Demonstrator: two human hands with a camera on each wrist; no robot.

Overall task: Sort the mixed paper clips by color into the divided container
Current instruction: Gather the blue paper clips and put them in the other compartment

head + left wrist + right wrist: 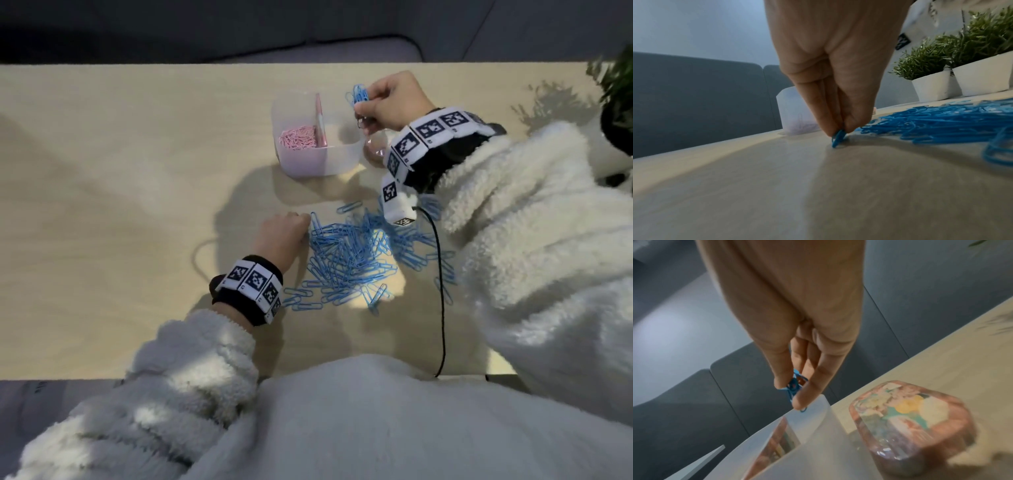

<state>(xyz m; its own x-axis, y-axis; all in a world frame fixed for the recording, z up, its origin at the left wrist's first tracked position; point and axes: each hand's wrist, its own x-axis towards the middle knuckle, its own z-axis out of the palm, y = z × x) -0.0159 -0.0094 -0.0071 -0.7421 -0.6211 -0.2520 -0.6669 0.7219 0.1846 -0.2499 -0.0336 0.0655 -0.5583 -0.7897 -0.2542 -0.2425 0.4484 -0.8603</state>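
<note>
A translucent divided container stands on the table; its left compartment holds pink paper clips, and a pink divider splits it. My right hand holds a small bunch of blue clips over the container's far right corner; the bunch of blue clips shows pinched between thumb and fingers just above the container's rim. A pile of blue clips lies in front of me. My left hand pinches one blue clip at the pile's left edge, the clip touching the table.
A pinkish clear lid or box lies just right of the container. Potted green plants in white pots stand at the table's right end. A black cable runs down from my right wrist over the pile. Bare tabletop extends left.
</note>
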